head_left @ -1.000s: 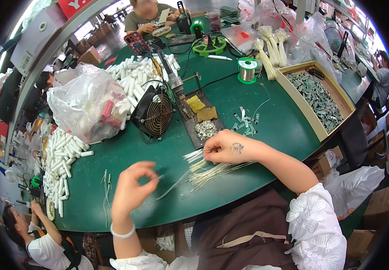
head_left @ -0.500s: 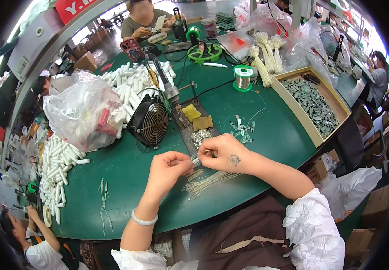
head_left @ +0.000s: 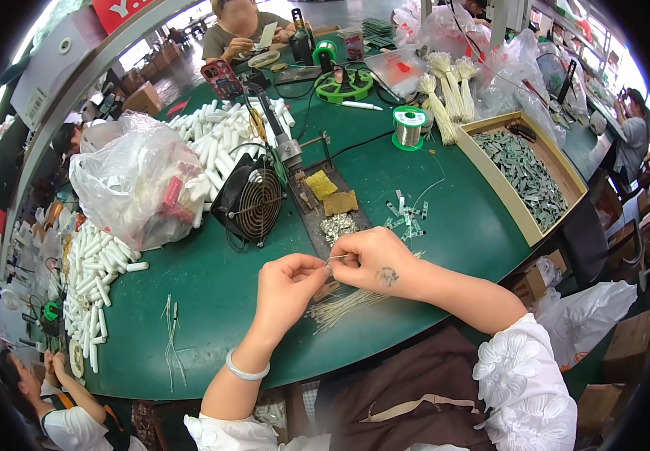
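while the left hand (head_left: 289, 283) and right hand (head_left: 374, 259) are meeting, both are pinching one thin wire (head_left: 338, 258) lying crosswise between their fingertips, above the wire bundle (head_left: 347, 304).

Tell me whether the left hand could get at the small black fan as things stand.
Probably yes: the left hand is pinching a thin wire with the right hand, and bare green table lies between it and the fan.

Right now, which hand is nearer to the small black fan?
Left. The left hand sits just below and right of the small black fan; the right hand is farther right, beyond the soldering tray.
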Tool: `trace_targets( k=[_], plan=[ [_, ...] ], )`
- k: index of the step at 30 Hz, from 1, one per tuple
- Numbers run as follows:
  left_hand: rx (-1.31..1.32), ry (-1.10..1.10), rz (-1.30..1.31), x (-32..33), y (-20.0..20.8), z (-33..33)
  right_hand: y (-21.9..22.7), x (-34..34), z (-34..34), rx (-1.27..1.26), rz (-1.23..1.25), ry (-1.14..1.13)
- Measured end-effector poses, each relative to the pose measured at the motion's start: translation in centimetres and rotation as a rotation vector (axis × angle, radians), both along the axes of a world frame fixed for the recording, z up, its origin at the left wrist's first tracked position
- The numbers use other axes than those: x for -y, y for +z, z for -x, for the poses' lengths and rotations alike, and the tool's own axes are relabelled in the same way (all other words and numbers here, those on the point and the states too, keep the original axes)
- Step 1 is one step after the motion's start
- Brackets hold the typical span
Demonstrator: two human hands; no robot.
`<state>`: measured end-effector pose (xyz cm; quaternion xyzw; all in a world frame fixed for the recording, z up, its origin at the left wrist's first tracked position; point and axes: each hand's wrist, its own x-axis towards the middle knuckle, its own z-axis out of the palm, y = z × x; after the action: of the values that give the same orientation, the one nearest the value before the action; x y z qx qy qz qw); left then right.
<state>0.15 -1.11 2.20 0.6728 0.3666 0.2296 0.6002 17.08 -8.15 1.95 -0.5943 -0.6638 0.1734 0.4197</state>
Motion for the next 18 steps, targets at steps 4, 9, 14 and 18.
trace_targets(
  k=[4,9,14,18],
  plan=[
    [0.020,0.026,0.028,0.0,-0.2,0.0,0.1,0.0,0.1,-0.009,-0.020,0.007],
    [0.106,0.067,0.177,-0.3,-0.2,0.1,0.4,0.0,-0.5,-0.110,-0.019,0.011],
    [0.160,0.051,0.295,-0.5,-0.2,0.4,-0.5,-0.3,-0.3,-0.028,-0.226,0.089],
    [0.172,0.043,0.321,-0.4,-0.2,0.5,-0.6,-0.3,-0.3,0.019,-0.258,0.099]
  ],
)
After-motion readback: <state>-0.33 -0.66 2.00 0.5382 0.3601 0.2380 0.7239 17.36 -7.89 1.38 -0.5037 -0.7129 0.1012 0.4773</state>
